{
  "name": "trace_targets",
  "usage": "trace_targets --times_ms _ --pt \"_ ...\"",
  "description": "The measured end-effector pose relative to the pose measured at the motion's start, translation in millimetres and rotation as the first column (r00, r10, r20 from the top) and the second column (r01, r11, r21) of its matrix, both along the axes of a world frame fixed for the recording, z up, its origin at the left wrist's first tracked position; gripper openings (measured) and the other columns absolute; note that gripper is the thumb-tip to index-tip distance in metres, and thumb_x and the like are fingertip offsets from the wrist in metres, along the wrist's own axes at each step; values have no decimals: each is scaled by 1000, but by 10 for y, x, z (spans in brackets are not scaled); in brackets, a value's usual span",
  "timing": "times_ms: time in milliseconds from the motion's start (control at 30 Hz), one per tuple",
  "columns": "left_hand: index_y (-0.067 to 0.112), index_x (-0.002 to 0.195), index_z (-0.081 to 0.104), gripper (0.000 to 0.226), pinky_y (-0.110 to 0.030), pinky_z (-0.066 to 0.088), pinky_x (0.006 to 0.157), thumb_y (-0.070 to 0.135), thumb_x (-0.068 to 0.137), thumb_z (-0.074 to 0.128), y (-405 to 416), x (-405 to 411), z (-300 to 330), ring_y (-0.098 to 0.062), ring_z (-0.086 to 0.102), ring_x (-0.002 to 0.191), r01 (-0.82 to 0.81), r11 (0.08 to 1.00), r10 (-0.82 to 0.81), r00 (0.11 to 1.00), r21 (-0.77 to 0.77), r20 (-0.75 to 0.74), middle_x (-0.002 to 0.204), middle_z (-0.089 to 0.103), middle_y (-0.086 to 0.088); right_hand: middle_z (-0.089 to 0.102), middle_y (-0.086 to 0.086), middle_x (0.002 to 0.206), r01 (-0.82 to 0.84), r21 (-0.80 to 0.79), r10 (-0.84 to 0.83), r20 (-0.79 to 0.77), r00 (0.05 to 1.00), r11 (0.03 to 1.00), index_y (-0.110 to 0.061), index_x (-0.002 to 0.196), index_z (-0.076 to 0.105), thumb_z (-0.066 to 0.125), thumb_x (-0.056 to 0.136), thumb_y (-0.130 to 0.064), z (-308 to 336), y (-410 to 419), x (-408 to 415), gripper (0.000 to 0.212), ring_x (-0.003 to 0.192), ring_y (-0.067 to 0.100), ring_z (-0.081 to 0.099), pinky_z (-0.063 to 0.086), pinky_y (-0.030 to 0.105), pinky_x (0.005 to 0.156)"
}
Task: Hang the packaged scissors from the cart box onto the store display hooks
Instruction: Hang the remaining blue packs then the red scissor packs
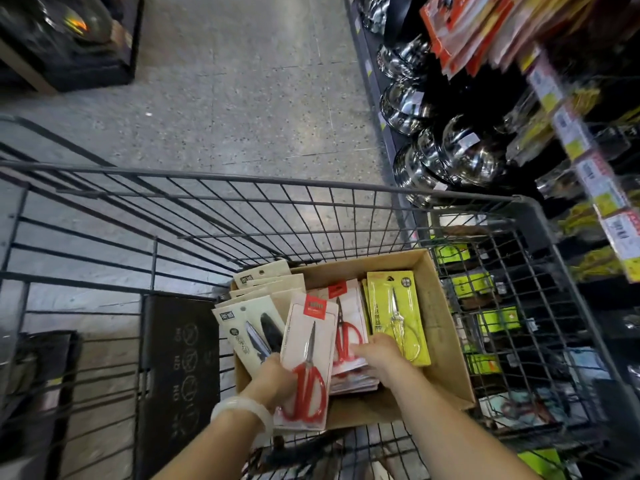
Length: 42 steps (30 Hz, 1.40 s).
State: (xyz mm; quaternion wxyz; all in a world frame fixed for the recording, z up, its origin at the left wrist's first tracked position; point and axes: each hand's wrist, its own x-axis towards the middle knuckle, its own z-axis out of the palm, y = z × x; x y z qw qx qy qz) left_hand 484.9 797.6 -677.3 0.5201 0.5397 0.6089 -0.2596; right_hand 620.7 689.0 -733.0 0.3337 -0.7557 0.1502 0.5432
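A cardboard box (446, 341) sits in the wire cart (242, 202) and holds several packs of scissors. My left hand (275, 382) grips a white pack of red-handled scissors (308, 358) by its lower left edge, lifted above the box. My right hand (379, 351) reaches into the box, fingers on the stack of red-handled scissor packs (348, 337). Beside that hand stand yellow packs of steel scissors (398, 313). Beige packs with black scissors (252, 320) lean at the box's left side. No display hooks are clearly visible.
Store shelves on the right carry steel pots (450, 147), price tags (588, 174) and hanging orange packages (467, 32). A black child-seat flap (180, 358) stands in the cart left of the box. Speckled floor (242, 81) lies ahead; a dark display base (69, 39) is at top left.
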Motion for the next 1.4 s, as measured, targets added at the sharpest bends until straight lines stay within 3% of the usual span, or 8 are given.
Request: trace_targets --times_ms 400,700,800,967,1100,1200,1300,1400 --pt "6 119 55 32 -49 54 88 5 87 62 -169 485 569 -34 69 94 -164 962 240 889 -220 390 104 70 -19 66 11 83 290 291 -300 -10 954 912 -11 102 55 48 81 17 852 -876 249 35 68 21 61 47 28 63" --pt "4 114 61 25 -54 49 93 3 90 55 -1163 1090 1356 -38 67 96 173 919 114 744 -353 659 104 70 -23 72 -4 67 371 520 -526 185 830 769 -7 92 58 71 76 2 1702 -1847 39 23 59 7 65 54 24 59" --pt "4 110 62 22 -46 59 76 1 90 54 -1698 991 1556 -33 71 88 330 880 33 674 -341 738 99 72 -20 76 7 83 380 516 -555 237 798 768 -7 84 69 74 69 0 1962 -2448 -261 17 69 15 68 57 34 73" --pt "-4 109 60 20 -36 61 61 -3 91 49 -2870 532 1765 -25 73 68 551 764 -98 612 -335 785 82 74 -16 75 -6 80 446 508 -658 389 644 737 -16 79 69 79 74 -23 2535 -3563 -1152 13 75 6 69 56 24 72" --pt "-1 106 62 19 -39 59 73 -1 93 48 -3888 -24 1922 -23 72 70 751 590 -231 508 -295 830 85 74 -15 68 -7 92 483 400 -627 519 581 779 -24 82 59 68 83 -37 2802 -4463 -2102 16 81 -8 61 49 15 80" --pt "-3 110 61 21 -36 58 72 1 93 49 -4609 -487 2049 -20 71 66 849 475 -323 411 -230 852 80 74 -12 64 -11 110 568 347 -650 564 510 747 -26 111 58 57 89 -45 2854 -5087 -2786 30 97 0 58 46 10 79" --pt "-4 108 62 21 -34 60 62 1 93 48 -5218 -959 2231 -25 72 71 902 345 -354 382 -260 854 90 73 -20 67 -11 116 632 378 -703 586 402 676 -30 123 56 60 78 -61 2850 -5618 -3378 55 106 7 63 51 30 96" --pt "-4 109 63 24 -41 59 74 4 88 55 -5691 -1303 2380 -33 71 86 933 250 -380 339 -257 861 101 70 -24 70 -6 110 717 385 -757 579 302 580 -21 117 61 64 84 -35 2878 -6068 -3818 36 101 13 65 52 35 94"
